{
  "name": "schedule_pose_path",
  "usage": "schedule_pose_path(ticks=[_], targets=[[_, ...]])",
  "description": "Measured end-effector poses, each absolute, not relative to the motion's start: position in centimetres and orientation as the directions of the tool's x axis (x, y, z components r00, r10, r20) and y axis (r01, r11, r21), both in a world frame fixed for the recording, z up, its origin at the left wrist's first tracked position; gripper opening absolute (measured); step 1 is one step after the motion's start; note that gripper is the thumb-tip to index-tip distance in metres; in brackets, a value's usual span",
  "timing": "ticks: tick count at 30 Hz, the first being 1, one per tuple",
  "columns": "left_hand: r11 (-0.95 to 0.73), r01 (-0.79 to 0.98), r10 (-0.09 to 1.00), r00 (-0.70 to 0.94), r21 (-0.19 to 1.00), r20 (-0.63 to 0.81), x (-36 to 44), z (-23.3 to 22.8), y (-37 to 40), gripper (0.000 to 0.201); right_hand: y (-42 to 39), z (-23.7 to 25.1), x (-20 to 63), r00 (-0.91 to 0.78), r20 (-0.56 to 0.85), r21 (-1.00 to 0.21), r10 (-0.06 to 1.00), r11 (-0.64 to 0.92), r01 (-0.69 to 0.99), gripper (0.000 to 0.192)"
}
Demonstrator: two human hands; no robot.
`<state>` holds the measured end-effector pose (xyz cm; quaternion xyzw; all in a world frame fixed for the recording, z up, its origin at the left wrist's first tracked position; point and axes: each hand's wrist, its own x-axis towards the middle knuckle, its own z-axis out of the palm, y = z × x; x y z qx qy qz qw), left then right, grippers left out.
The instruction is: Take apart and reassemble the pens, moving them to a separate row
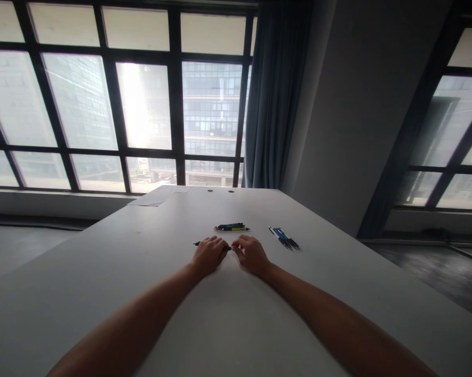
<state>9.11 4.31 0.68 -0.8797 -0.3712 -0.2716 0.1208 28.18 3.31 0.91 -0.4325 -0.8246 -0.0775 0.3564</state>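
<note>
Pen (228, 248) pinched between left hand (209, 255) and right hand (251, 254); white table (141, 272), big windows (141, 104) behind.

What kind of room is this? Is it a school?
Probably an office or meeting room high in a city building. A long white table holds groups of pens, and big windows with a curtain face tall towers.

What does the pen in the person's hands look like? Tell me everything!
The pen is thin and dark, probably plastic, though it is too small to be sure. It lies almost flat, just above the white table, running left to right. The left hand wraps around its middle, so only a short dark end pokes out on the left. Its other end shows in the gap between the hands, where the right hand pinches it with its fingertips.
</note>
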Motion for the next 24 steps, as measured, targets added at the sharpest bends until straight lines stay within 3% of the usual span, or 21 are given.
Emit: schedule_pose_path(ticks=[24], targets=[[-0.766, 0.643, 0.491, 0.61, -0.026, 0.622, 8.99, 0.59, 4.46, 0.015, 3.25, 0.86, 28.28, -0.436, 0.674, -0.165, 0.597, 0.696, 0.698, 0.01]])
